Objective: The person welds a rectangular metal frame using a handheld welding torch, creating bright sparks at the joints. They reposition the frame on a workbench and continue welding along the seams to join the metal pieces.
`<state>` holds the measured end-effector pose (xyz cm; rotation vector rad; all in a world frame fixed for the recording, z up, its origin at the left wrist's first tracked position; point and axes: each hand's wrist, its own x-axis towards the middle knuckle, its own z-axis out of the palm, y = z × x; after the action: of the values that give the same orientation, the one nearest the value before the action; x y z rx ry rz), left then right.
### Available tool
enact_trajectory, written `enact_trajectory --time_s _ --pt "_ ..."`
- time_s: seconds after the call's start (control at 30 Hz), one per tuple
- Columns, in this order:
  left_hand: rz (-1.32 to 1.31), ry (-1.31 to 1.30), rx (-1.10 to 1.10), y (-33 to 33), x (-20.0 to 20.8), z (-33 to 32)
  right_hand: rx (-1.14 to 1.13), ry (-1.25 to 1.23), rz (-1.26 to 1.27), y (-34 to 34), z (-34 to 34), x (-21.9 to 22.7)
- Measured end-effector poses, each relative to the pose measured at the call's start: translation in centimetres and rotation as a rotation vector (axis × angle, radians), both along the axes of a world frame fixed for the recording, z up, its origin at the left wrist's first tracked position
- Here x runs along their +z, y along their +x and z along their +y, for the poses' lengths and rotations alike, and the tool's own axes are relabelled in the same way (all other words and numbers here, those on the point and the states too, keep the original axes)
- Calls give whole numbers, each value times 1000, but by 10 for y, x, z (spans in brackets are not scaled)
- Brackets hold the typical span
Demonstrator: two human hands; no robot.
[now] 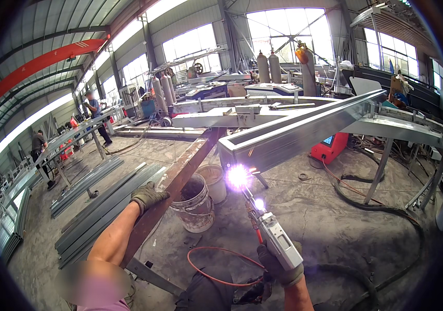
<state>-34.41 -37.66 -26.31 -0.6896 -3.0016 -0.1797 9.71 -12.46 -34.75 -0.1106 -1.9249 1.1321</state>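
My right hand (283, 267), in a dark glove, is closed round the grip of a silver handheld welding torch (279, 237). The torch's nozzle points up and away at the near end of a long grey metal channel (291, 141). A bright white-violet flare (238, 177) burns at that lower corner and hides the exact contact; a few sparks fly off. My left hand (150, 197), in an olive glove, grips the edge of a rusty brown steel beam (185, 163) that slants away under the channel's near end.
Two dirty buckets (195, 210) stand beside the beam. Grey metal profiles (110, 215) lie on the floor at left. An orange-red hose (221, 249) and black cables (359, 205) cross the floor. A red machine (330, 147) stands at right. Gas cylinders (263, 67) and two people are farther off.
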Motion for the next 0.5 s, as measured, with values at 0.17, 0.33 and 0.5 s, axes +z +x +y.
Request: enact_trajectory --time_s 0.17,0.33,0.5 --pt "-14 9 2 1 1 -1 -12 -38 -44 -3 0 -6" --pt "7 -16 19 1 0 0 0 -35 -16 -3 -1 -2" --pt "4 -11 5 -8 -4 -5 23 -1 18 -4 0 -3"
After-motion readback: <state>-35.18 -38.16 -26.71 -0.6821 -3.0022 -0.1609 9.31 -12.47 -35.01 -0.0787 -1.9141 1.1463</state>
